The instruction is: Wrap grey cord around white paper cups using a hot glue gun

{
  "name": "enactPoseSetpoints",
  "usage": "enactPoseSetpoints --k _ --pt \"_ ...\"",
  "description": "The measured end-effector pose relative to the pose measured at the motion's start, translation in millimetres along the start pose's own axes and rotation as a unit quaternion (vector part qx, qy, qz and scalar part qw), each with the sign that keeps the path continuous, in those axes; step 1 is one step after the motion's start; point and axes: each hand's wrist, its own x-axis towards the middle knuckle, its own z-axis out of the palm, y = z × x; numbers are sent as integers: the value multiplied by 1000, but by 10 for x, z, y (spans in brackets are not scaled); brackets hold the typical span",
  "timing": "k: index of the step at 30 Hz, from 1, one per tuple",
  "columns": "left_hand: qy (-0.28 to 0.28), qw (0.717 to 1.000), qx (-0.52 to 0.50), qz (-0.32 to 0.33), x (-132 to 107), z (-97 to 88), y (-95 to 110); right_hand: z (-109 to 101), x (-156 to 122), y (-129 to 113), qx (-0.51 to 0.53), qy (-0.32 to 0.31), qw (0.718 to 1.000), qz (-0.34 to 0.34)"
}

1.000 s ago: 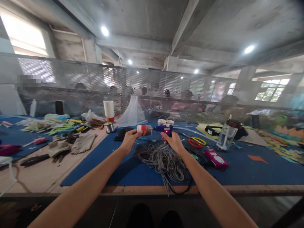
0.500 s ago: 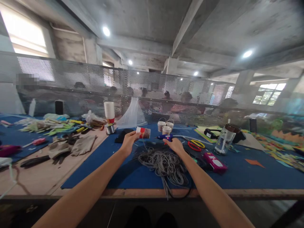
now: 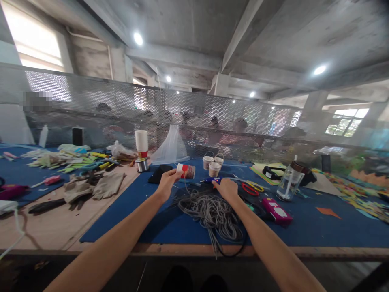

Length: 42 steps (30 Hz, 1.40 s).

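Observation:
My left hand [image 3: 167,181] is closed on a paper cup [image 3: 189,172], red and white, tipped on its side with grey cord wound round part of it. In my right hand [image 3: 226,188] is a blue glue gun [image 3: 212,179], its nozzle pointing left toward the cup with a gap between them. A loose heap of grey cord [image 3: 209,213] lies on the blue mat below both hands, and a strand seems to run up toward the cup. Beyond the hands stand three small cups with handles [image 3: 214,169], set close together.
Right of my hand are scissors with red and yellow handles [image 3: 250,188], a magenta device [image 3: 277,211] and a glass bottle [image 3: 288,182]. Stacked paper cups [image 3: 141,142] stand on a metal spool [image 3: 141,165] at left. Work gloves [image 3: 107,185] lie nearer. A perforated screen [image 3: 194,117] closes the back.
The glue gun in my right hand tilts a little differently, and my fingers have wrapped further over it. The cup stays in my left hand. The whole view has shifted slightly.

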Motion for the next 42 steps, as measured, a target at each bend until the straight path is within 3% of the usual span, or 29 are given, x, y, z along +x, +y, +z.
enactPoseSetpoints --k 3,5,7,9,13,15,17,21,25,29,32,36,42 --pt "-2 1000 6 3 8 -3 -17 -84 -58 -79 -8 95 995 -39" --pt "2 1000 12 9 9 -5 -26 -145 -93 -194 46 120 987 -96" --pt "1 1000 13 12 5 -7 -25 -175 -131 -356 164 65 973 -148" --pt "-2 1000 11 12 -3 -8 -15 -163 -176 -537 295 -28 936 -188" --pt "3 999 24 32 -10 -16 0 -86 -283 -798 505 -170 814 -231" --pt "2 998 42 46 -12 -17 -5 -71 -327 -835 565 -209 767 -221" --pt "-3 997 59 53 -21 -7 -10 -80 -349 -821 588 -212 749 -219" --pt "-36 995 71 61 -64 42 23 -122 -340 -743 590 -151 763 -216" --pt "-58 993 81 56 -110 81 70 -153 -328 -686 560 -97 798 -200" --pt "-72 995 62 34 -124 94 61 -189 -331 -643 457 45 860 -221" --pt "-87 993 66 40 -123 106 44 -223 -327 -611 372 135 889 -230" --pt "-91 990 89 54 -128 134 55 -260 -319 -578 318 179 904 -223" --pt "-92 989 107 53 -141 159 69 -270 -306 -544 318 207 896 -229"
